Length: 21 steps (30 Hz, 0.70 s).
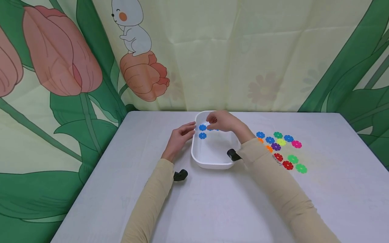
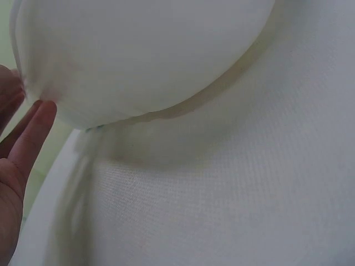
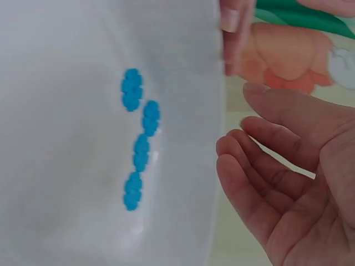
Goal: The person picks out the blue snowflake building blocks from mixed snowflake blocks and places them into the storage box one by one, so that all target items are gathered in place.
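Four blue discs (image 1: pixel 202 135), flat and flower-shaped with notched, scalloped edges, lie in the tray just below the right hand (image 1: pixel 225 121) and to its left; from the head view that hand partly covers two of them. They are an even, bright blue; in the right wrist view three run in a line, edge near edge, with the fourth slightly off it.

The white tray (image 1: pixel 212 148) is smooth and faintly glossy, plastic-looking, with rounded corners and sloping walls. It spans the space between the left hand (image 1: pixel 180 136) and the right forearm.

The right hand hovers over the far part of the tray, its fingers gently bent and the thumb apart from them; no disc shows in its grasp. The left hand lies at the tray's left side, fingers extended and nearly straight, the tips touching the outer wall without wrapping round it.

Right of the right hand, beside its beige sleeve (image 1: pixel 279 182), loose discs (image 1: pixel 281 142) of the same flower shape lie scattered in blue, green, yellow, purple, orange, red and pink. Beneath both hands, the table (image 1: pixel 197 202) wears a white, finely woven cover. Beyond them hangs a creased, tulip-printed cloth (image 1: pixel 212 67).
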### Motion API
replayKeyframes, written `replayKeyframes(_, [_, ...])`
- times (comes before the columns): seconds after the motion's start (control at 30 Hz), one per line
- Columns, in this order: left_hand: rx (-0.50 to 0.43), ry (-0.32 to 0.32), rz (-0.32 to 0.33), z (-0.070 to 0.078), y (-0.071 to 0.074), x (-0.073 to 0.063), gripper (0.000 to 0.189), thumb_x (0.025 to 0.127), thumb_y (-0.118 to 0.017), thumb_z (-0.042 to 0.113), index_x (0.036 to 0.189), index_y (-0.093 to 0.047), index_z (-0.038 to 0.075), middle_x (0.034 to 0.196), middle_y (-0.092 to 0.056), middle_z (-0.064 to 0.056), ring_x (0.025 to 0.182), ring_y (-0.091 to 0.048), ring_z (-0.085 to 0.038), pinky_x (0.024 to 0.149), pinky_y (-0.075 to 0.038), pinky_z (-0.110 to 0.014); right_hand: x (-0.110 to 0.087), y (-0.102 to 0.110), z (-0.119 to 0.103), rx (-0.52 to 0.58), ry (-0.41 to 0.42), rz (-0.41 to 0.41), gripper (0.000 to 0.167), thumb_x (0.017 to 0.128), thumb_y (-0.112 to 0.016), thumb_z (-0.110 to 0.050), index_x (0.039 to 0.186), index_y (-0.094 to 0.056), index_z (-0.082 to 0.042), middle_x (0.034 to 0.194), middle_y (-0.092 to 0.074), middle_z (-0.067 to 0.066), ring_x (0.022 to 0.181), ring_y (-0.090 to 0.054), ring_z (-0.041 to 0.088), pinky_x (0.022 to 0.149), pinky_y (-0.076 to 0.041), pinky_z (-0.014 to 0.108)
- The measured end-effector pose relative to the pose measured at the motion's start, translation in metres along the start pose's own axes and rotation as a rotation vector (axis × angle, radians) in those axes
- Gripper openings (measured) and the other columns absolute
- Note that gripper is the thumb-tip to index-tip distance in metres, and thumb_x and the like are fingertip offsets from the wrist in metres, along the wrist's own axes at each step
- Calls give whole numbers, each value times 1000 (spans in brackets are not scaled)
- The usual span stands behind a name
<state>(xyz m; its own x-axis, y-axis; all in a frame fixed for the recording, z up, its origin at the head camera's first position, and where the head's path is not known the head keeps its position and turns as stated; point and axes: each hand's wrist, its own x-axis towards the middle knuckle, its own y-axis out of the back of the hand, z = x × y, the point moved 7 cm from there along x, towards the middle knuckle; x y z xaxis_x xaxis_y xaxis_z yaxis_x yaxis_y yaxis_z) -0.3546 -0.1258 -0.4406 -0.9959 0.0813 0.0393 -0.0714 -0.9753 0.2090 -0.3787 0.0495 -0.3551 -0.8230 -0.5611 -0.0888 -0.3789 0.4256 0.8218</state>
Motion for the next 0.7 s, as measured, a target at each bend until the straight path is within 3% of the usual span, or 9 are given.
replayKeyframes(0.33, [0,24,10,-4,0,0,34,95,-65,22,127,-66,9,135,-56,15,126,-52,-11,98,-50,-30,-55,38,17,123,-20,160,37,93,-67,-22,124,-61,-2,117,-63,13,110,-58,28,94,-51,44])
replayKeyframes(0.7, [-18,0,10,-3,0,0,33,95,-66,23,125,-67,9,136,-56,14,125,-53,-12,95,-52,-28,-108,33,57,55,-96,170,42,93,-68,-21,128,-59,1,120,-61,19,109,-59,33,88,-56,45])
